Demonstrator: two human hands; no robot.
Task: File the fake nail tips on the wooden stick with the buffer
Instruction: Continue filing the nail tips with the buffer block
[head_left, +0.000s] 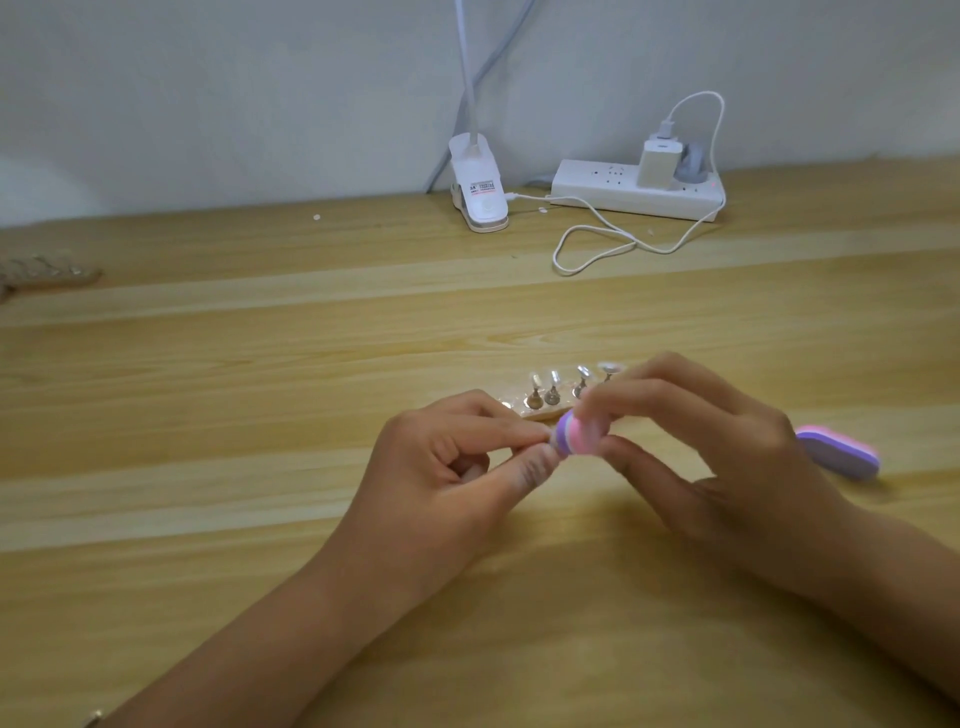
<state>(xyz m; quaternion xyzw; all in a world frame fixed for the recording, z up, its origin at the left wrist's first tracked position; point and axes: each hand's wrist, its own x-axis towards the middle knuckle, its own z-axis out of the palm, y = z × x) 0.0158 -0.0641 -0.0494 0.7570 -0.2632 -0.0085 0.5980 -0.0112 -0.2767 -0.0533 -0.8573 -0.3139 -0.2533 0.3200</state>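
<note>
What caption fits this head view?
Right hand holds a pink-and-purple buffer, left hand pinching at its end, near a wooden stick of nail tips.

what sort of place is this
Likely a home desk: a plain wooden table against a bare wall, with a power strip and clip-on lamp at the back.

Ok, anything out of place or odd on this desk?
Nothing damaged or spilled. Besides the buffer in hand, a second buffer lies on the table to its right, and white specks dot the wood near the lamp clip.
</note>
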